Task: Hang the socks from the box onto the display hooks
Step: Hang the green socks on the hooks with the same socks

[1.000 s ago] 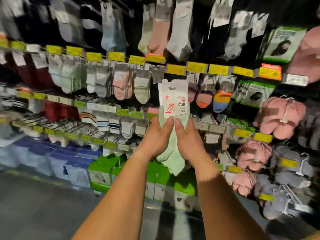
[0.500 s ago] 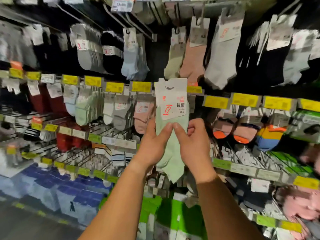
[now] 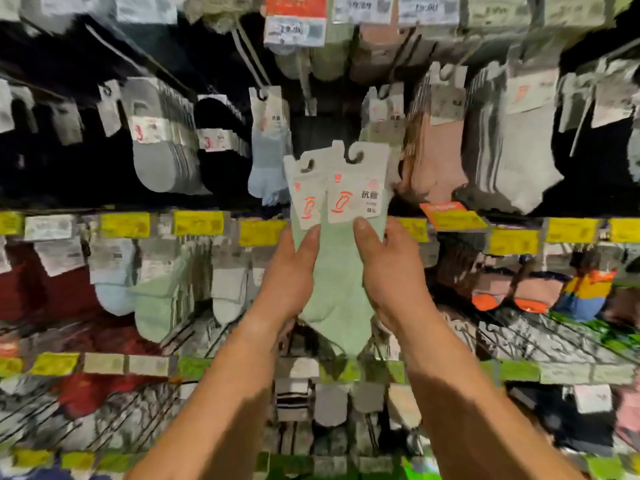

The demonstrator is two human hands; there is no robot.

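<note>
- Head cam view of a shop sock wall w/ two bare forearms reaching up at centre.
- Mint-green socks (image 3: pixel 337 289) held up in front of the display, between both hands; two white card headers (image 3: pixel 353 192) fan out at the top, each w/ a cut-out hanging hook.
- Writing on the headers: red-orange oval sock logo on both; right card shows dark Chinese characters, approx "抗菌", w/ smaller lines below too blurred to read.
- Left hand (image 3: pixel 289 278) grips the socks' left edge, thumb lying on the front just under the left card.
- Right hand (image 3: pixel 388 271) grips the right edge, thumb on the front touching the bottom of the right card, fingers curled behind.
- Hands sit close together, socks filling the gap; toe end hangs below the wrists.
- Behind: rows of hanging socks, incl. grey socks (image 3: pixel 159 150) w/ a red "3" on the tag, light-blue socks (image 3: pixel 268 147), pink socks (image 3: pixel 438 150).
- Yellow price tags (image 3: pixel 197 223) run along the rail behind the hands; print unreadable.
- Top centre: red-and-white price sign (image 3: pixel 295 19), digits blurred.
</note>
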